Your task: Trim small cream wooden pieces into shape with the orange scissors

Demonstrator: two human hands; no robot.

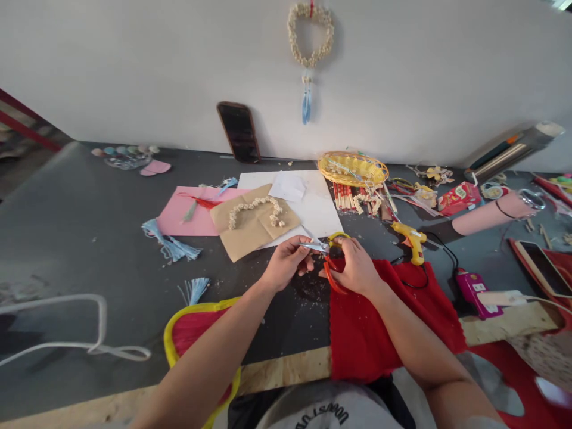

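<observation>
My right hand (pixel 356 266) grips a pair of scissors (pixel 318 246) with a yellow and an orange handle loop. Their blades point left, toward my left hand (pixel 288 260). The left fingers are pinched together at the blade tips, and whatever sits between them is too small to make out. Just beyond the hands, a string of cream beads (pixel 254 204) lies curved on a brown paper sheet (pixel 239 244). Under my right forearm a red cloth (pixel 361 333) is spread over the table's front edge.
A yellow glue gun (pixel 410 241) lies right of my hands, its cord near a purple power strip (pixel 476 295). Behind are a wicker basket (pixel 330 174) and a leaning phone (pixel 240 132). Blue tassels (pixel 172 241) lie left. A beaded heart (pixel 291 36) hangs on the wall.
</observation>
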